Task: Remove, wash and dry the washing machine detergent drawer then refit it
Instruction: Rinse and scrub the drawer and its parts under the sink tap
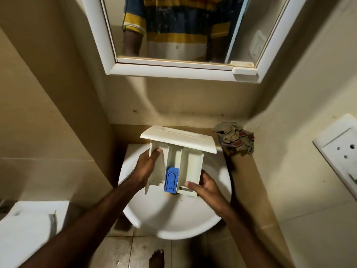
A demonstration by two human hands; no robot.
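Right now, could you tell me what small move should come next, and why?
Probably lower the drawer into the sink. Both hands, left and right, hold it above the bowl, and no water is visibly running on it.

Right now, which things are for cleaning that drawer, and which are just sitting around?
For the job:
- detergent drawer with its blue insert
- left hand and right hand, both holding it
- sink under it
- crumpled cloth on the ledge, probably for drying

Just there:
- mirror
- wall socket
- toilet roll
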